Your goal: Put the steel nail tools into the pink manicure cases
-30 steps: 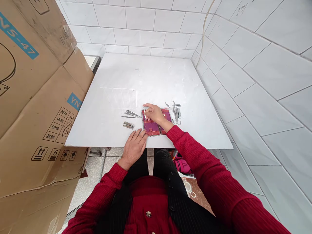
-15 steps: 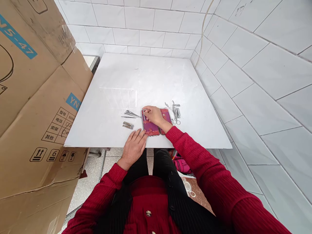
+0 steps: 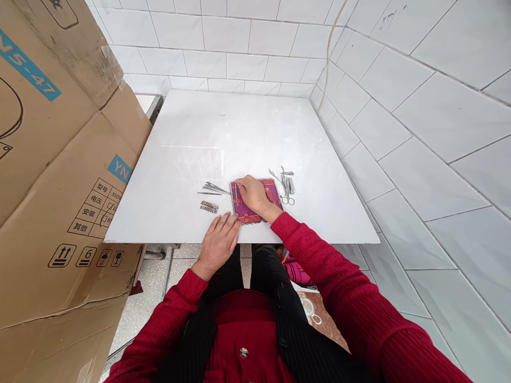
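The only view looks forward and down from the person's head, close over the table (image 3: 239,127), with legs (image 3: 270,271) toward six o'clock and wall (image 3: 247,34) at twelve.

A white table (image 3: 191,122) carries an open rectangular red-and-purple case (image 3: 243,210) under the right hand (image 3: 252,192), slim silver metal tools (image 3: 215,187) to that hand's left, ring-handled silver scissors (image 3: 286,194) to its right, and silver metal clippers (image 3: 209,206) just ahead of the left hand (image 3: 219,239).
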Motion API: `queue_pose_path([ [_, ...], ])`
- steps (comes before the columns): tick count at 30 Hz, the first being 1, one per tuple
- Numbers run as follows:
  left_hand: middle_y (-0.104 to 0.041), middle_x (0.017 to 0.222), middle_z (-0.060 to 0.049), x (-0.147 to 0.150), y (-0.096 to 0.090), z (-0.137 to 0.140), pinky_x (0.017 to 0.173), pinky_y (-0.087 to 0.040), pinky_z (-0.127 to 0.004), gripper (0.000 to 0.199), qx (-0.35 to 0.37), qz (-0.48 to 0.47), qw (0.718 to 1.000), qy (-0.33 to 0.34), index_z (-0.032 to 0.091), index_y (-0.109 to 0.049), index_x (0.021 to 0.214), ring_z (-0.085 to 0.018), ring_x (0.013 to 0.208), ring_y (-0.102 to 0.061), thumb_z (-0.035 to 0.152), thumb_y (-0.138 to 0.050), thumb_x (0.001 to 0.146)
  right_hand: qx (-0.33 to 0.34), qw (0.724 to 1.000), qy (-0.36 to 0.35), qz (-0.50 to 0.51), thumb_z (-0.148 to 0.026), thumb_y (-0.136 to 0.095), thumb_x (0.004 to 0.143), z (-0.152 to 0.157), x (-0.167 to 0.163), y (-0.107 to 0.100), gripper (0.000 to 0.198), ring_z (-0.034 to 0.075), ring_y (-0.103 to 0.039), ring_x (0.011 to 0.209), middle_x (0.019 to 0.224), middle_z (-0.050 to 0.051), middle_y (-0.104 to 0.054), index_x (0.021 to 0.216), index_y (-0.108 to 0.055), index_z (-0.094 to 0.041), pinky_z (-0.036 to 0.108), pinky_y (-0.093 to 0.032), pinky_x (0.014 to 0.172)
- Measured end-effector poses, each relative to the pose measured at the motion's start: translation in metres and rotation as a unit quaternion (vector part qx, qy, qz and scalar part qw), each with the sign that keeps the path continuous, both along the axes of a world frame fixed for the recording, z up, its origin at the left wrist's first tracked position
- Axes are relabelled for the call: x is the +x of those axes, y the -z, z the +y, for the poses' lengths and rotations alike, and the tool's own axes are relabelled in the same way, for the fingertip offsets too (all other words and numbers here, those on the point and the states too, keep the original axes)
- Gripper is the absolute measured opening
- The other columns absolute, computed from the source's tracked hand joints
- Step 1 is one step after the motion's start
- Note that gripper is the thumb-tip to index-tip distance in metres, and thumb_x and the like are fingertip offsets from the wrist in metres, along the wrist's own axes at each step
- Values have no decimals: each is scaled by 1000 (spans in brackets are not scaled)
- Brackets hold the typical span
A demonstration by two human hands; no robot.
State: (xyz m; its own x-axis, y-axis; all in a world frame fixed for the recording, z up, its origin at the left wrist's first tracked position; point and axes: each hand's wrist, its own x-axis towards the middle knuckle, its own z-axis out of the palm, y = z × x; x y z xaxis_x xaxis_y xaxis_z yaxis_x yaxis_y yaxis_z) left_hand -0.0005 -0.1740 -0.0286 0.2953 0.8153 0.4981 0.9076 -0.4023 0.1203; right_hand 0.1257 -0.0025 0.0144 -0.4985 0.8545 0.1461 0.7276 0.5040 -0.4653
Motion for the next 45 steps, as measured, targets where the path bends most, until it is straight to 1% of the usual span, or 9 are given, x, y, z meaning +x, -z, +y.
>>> queue_pose_path([
  [9, -62, 144, -11, -1, 2, 1, 116, -43, -49, 35, 3, 6, 1000, 0, 16, -60, 133, -29, 138, -53, 16, -49, 100, 18, 999, -17, -29, -10, -39, 100, -8, 2, -1, 42, 22, -63, 96, 114, 12, -66, 127, -70, -16, 30, -46, 83],
  [14, -62, 144, -12, -1, 4, 1, 116, -42, -50, 35, 1, 5, 1000, 2, 16, -60, 134, -29, 139, -52, 16, -48, 100, 28, 998, -24, -50, -8, -39, 99, -11, 3, -2, 41, 22, -63, 95, 114, 12, -66, 124, -71, -16, 29, -46, 82],
  [19, -61, 144, -12, -1, 4, 1, 117, -42, -50, 36, -3, -1, 1000, 3, 17, -60, 135, -29, 141, -51, 16, -48, 100, 35, 998, -28, -51, -9, -40, 100, -13, 3, -1, 38, 22, -62, 95, 110, 12, -66, 120, -72, -15, 29, -46, 82],
  [25, -62, 144, -12, 0, 2, 0, 116, -42, -50, 35, -3, -1, 1000, 4, 16, -60, 134, -29, 140, -52, 17, -49, 101, 38, 999, -25, -17, -8, -40, 98, -13, 4, 4, 37, 22, -62, 93, 106, 12, -66, 113, -74, -15, 31, -47, 82],
  [32, -62, 143, -12, 0, 2, 0, 115, -43, -49, 33, 9, 4, 1000, 2, 14, -61, 131, -30, 137, -54, 17, -50, 101, 24, 997, -6, 71, -10, -47, 95, -6, 8, 8, 33, 22, -63, 97, 110, 10, -70, 114, -74, -15, 32, -48, 86],
  [34, -63, 143, -11, 0, 2, 0, 115, -43, -49, 32, 9, 4, 1000, 1, 14, -62, 131, -30, 137, -54, 17, -50, 101, 21, 997, -8, 76, -10, -49, 95, -5, 7, 5, 31, 21, -63, 96, 108, 9, -70, 112, -74, -15, 31, -47, 86],
  [37, -62, 143, -11, 0, 2, -1, 116, -43, -49, 33, 3, 2, 1000, 1, 14, -61, 132, -29, 138, -54, 16, -50, 101, 18, 998, -25, 54, -15, -51, 96, -8, 1, -4, 25, 20, -62, 91, 102, 8, -70, 104, -75, -16, 30, -45, 81],
  [41, -62, 144, -12, 1, 2, -1, 117, -42, -49, 34, 0, 0, 1000, 0, 14, -62, 132, -29, 139, -53, 16, -50, 101, 8, 997, -73, -10, -21, -54, 97, -15, -18, -20, 21, 19, -61, 89, 102, 7, -69, 98, -75, -18, 28, -41, 75],
  [45, -63, 143, -13, 1, 2, -2, 117, -42, -49, 35, -1, -3, 1000, 0, 14, -61, 133, -29, 139, -52, 16, -49, 100, 17, 990, -113, -82, -24, -50, 101, -17, -39, -31, 26, 19, -63, 89, 105, 8, -70, 98, -75, -18, 28, -39, 71],
])
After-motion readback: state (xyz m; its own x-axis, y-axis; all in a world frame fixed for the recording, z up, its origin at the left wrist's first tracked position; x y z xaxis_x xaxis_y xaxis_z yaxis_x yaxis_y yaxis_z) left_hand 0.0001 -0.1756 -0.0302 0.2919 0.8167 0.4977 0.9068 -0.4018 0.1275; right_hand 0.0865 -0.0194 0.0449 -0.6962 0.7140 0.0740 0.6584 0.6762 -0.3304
